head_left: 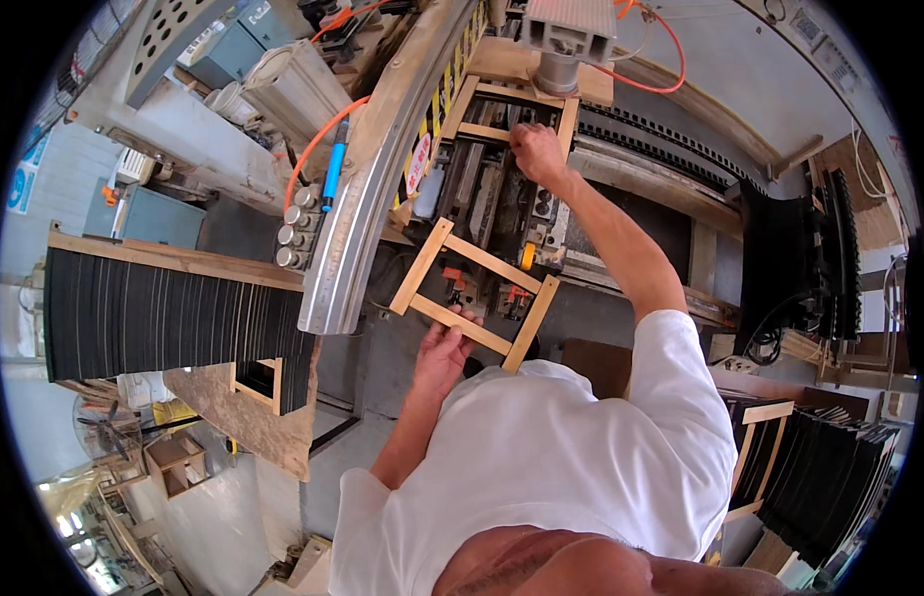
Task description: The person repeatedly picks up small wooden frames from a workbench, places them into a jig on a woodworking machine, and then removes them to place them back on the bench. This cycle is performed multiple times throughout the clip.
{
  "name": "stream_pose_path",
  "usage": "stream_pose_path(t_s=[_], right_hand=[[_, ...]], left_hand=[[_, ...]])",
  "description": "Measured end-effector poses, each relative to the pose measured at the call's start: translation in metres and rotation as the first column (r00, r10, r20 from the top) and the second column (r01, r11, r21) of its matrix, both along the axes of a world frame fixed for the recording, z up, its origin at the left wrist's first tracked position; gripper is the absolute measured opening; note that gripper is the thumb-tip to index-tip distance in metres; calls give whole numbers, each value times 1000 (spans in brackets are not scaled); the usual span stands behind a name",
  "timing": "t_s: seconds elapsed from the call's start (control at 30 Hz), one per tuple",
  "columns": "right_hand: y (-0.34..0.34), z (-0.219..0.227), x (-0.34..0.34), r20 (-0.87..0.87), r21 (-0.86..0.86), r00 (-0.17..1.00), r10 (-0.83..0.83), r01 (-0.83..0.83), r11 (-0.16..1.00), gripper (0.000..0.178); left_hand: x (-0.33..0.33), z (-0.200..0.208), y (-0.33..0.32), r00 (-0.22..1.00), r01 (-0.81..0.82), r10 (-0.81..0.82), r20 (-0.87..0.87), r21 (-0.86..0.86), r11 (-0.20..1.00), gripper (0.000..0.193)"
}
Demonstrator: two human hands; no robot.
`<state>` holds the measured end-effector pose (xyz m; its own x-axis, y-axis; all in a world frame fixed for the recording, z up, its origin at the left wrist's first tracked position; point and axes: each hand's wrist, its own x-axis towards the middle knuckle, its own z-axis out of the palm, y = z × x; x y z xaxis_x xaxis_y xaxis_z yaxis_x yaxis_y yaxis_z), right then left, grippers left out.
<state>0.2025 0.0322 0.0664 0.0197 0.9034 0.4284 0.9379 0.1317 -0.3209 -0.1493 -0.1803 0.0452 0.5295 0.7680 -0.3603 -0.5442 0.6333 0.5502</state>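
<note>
Pale wood, straight flat bars: near frame (493,263) sits tilted just before the white cloth shirt (571,437). Left grip (447,350) pinches its lower rail. Right grip (538,155), fingers curled, is at the rail of a far wooden frame (484,132), near a dull metal cylinder (558,75); cannot tell whether it pinches. Leftward: smooth silvery beam (335,283), then ribbed black stack (164,308).

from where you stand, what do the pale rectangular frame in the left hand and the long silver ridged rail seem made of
Pale rectangular frame: probably unpainted wood, judging by its matte tan surface. Long silver ridged rail: likely bare metal, given its streaky grey shine.
</note>
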Motion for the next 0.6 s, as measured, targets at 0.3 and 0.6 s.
stream_pose_path(t_s=[0.3,0.6], right_hand=[[25,4,14,3,-12,998,64,-64,998,7],[38,11,17,22,-154,999,-30,33,988,9]], left_hand=[[-43,-14,3,996,76,-76,-53,7,997,38],[-67,-13,8,988,105,-103,-114,11,994,37]])
